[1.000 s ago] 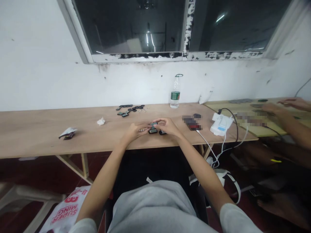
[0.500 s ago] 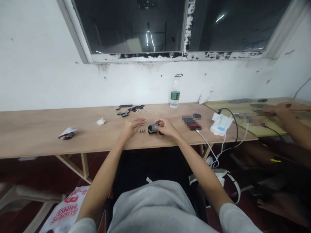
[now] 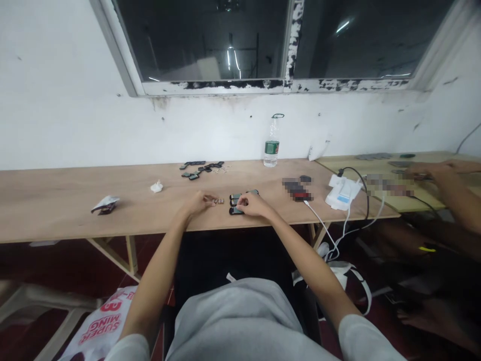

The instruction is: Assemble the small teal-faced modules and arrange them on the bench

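Observation:
My left hand (image 3: 202, 202) lies low over the table, thumb and forefinger closed at a cluster of small tan pieces (image 3: 220, 201). The fingertips meet the cluster's left end. To the right sit several small flat black pieces with grey-green faces (image 3: 236, 211), set close together. My right hand (image 3: 254, 206) rests over them, its thumb and fingers pinched on one black piece and covering part of the group. More of these black pieces (image 3: 194, 176) lie scattered farther back, beside some tiny pale bits (image 3: 221, 169).
A water bottle (image 3: 271, 148) stands near the wall. Crumpled tissue (image 3: 157, 186) and a small packet (image 3: 105, 205) lie to the left. Rightward are a blurred-out device (image 3: 296, 189), a white power strip (image 3: 341, 193) with cables, and another person's hands (image 3: 428, 170).
My left hand has lowered and its spread fingers have closed at the tan pieces. The black pieces under my right hand now show side by side, with that hand slightly lower.

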The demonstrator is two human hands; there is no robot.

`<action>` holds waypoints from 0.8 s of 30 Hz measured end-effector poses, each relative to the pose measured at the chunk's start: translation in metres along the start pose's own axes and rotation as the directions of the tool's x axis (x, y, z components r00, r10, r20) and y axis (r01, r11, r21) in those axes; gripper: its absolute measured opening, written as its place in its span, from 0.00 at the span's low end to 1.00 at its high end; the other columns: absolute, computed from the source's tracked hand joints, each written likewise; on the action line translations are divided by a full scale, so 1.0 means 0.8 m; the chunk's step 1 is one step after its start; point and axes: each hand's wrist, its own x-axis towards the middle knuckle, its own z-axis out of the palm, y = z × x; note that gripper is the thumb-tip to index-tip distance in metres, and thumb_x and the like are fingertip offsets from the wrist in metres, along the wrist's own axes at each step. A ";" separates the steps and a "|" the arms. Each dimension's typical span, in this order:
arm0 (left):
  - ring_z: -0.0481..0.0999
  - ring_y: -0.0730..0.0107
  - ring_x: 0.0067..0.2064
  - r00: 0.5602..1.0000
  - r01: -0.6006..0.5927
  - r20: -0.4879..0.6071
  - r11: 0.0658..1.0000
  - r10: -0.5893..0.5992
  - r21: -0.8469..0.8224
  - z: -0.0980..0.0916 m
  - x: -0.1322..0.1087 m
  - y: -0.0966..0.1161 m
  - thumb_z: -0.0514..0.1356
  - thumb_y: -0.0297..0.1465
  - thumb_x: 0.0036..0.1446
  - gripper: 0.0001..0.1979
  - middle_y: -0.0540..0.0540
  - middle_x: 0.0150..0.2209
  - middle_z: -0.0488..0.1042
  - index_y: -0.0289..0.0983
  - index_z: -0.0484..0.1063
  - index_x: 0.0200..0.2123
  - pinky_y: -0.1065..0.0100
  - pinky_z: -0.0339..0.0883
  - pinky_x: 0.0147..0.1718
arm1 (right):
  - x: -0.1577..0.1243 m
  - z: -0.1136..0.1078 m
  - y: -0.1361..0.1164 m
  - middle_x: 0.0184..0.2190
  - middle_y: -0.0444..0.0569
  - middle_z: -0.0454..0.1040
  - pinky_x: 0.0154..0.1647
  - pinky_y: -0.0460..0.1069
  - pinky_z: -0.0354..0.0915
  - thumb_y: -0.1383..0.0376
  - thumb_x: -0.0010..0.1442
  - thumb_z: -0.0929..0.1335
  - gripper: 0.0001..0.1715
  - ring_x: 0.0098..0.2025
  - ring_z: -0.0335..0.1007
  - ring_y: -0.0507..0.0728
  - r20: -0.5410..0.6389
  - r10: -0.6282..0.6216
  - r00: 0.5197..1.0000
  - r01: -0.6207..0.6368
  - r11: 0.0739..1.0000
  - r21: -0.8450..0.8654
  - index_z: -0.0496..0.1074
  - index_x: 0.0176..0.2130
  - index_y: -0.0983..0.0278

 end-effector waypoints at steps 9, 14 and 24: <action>0.80 0.55 0.44 0.998 -0.065 0.017 0.996 0.064 0.060 0.004 0.000 -0.002 0.66 0.40 0.51 0.18 0.41 0.45 0.83 0.37 0.82 0.42 0.59 0.74 0.44 | 0.005 0.008 0.009 0.44 0.55 0.79 0.54 0.52 0.62 0.68 0.67 0.64 0.14 0.50 0.72 0.61 -0.103 -0.112 0.988 0.080 0.960 -0.270 0.80 0.43 0.64; 0.80 0.56 0.43 0.994 -0.113 0.008 0.992 0.112 0.054 0.011 -0.001 0.002 0.65 0.41 0.54 0.19 0.41 0.47 0.82 0.37 0.81 0.46 0.59 0.75 0.43 | 0.009 0.013 0.019 0.45 0.56 0.79 0.56 0.55 0.60 0.68 0.65 0.66 0.12 0.51 0.71 0.64 -0.096 -0.114 0.989 0.080 0.950 -0.302 0.80 0.43 0.62; 0.80 0.54 0.48 0.979 -0.205 0.045 0.973 0.201 0.102 0.013 -0.002 0.020 0.61 0.41 0.59 0.16 0.40 0.47 0.82 0.38 0.82 0.43 0.56 0.74 0.51 | 0.007 0.009 0.023 0.39 0.53 0.81 0.48 0.52 0.62 0.66 0.61 0.70 0.04 0.42 0.72 0.61 -0.180 -0.113 0.977 0.069 0.970 -0.232 0.78 0.38 0.62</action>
